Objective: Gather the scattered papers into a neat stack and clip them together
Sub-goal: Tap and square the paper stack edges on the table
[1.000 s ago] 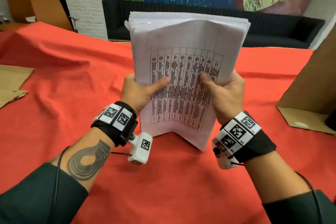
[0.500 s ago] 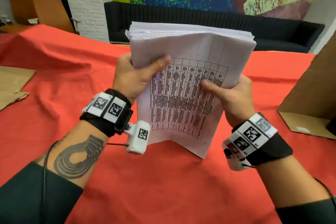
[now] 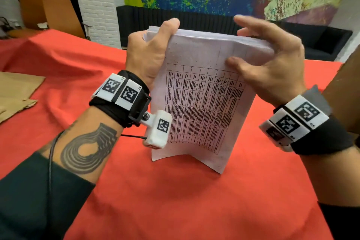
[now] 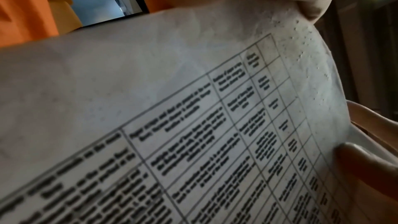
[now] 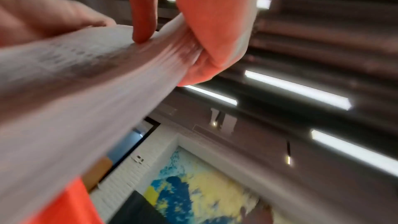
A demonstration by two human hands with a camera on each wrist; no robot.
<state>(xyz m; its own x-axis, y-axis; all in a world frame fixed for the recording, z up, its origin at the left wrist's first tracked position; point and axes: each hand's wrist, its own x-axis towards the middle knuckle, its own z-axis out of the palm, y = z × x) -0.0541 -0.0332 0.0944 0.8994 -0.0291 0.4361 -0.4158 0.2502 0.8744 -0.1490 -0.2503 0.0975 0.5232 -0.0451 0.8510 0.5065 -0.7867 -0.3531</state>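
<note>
A thick stack of white papers (image 3: 204, 103) with a printed table on the front sheet stands upright, its lower edge on the red tablecloth (image 3: 175, 200). My left hand (image 3: 148, 52) grips the stack's upper left corner, thumb wrapped over the front. My right hand (image 3: 272, 64) holds the upper right corner, thumb on the front sheet and fingers arched over the top edge. The left wrist view is filled by the front sheet (image 4: 150, 91). In the right wrist view one fingertip presses on the stack's top edge (image 5: 75, 83) while the other fingers (image 5: 204, 23) curl behind it. No clip is in view.
A large cardboard piece (image 3: 346, 84) leans at the right edge, close to my right wrist. Flat brown cardboard (image 3: 15, 91) lies on the cloth at the far left. A black sofa (image 3: 321, 41) and a painted wall are behind the table.
Both hands slid up from the stack's middle sides to its top corners, the left first. The stack stays upright on the cloth.
</note>
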